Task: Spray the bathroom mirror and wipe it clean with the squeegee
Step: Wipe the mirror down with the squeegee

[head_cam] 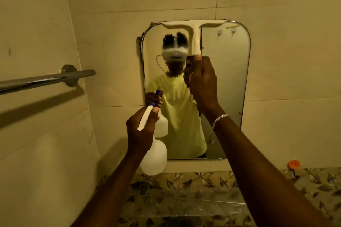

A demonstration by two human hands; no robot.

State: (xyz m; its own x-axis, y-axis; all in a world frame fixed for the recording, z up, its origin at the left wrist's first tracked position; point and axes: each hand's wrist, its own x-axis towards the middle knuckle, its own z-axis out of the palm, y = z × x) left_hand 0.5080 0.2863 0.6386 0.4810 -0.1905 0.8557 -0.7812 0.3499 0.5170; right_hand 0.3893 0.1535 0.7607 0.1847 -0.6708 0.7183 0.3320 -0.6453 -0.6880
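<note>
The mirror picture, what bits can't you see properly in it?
- Head view: whether the mirror is wet; spray drops are too small to see.
- The squeegee handle's lower end, hidden inside the right hand.
- The spray bottle neck and trigger, covered by the left hand.
- The towel bar, cut off by the left edge.
- The clear shelf below, too dim to tell what's on it.

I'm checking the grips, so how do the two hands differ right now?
The right hand is raised, gripping the squeegee at the mirror's top edge. The left hand is lower, holding the spray bottle near the bottom corner. Both are closed around a tool.
</note>
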